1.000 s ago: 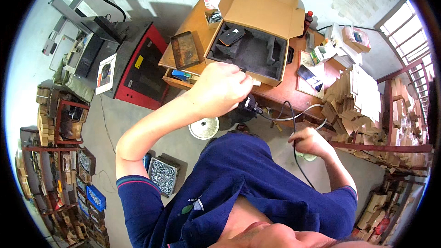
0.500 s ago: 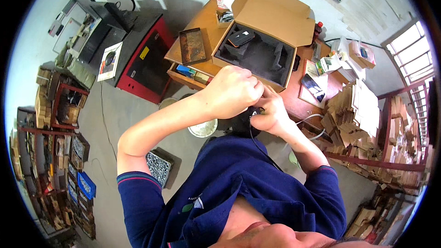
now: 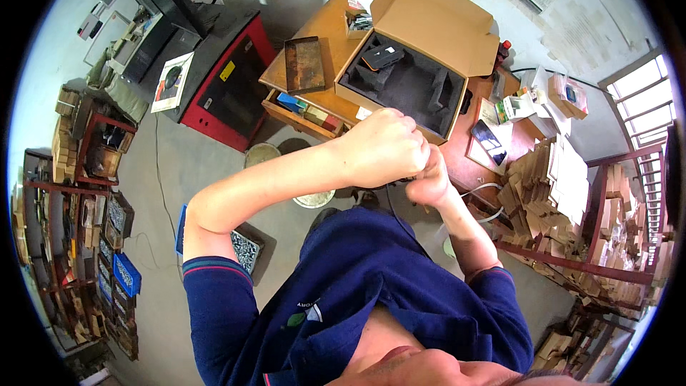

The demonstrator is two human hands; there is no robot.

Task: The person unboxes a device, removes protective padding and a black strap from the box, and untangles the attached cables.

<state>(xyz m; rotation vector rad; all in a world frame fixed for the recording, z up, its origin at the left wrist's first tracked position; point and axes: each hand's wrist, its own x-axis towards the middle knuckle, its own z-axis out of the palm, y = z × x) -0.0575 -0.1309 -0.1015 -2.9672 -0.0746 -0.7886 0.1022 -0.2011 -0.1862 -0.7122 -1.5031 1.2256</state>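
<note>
My left hand (image 3: 386, 146) is closed in a fist, its knuckles up, against my right hand (image 3: 431, 179). The right hand is also closed, its fingers largely hidden behind the left. Whatever lies between them is covered by the hands. A thin black cable (image 3: 391, 201) hangs from just below the hands and runs down along my dark blue shirt. Beyond the hands stands an open cardboard box (image 3: 364, 102), lined with dark foam (image 3: 407, 89). A black device with orange edging (image 3: 383, 57) lies in the foam's far left part.
A rusty metal tray (image 3: 304, 64) lies on the wooden desk, above an open drawer (image 3: 304, 116). To the right are a phone-like dark panel (image 3: 490, 140) and stacked cardboard pieces (image 3: 537, 179). A red-and-black cabinet (image 3: 229, 93) stands left; a bin of small metal parts (image 3: 246, 250) is on the floor.
Both hands stay pressed together and have shifted slightly right in view. The black thing seen beneath them earlier is now mostly out of sight. The view has shifted a little.
</note>
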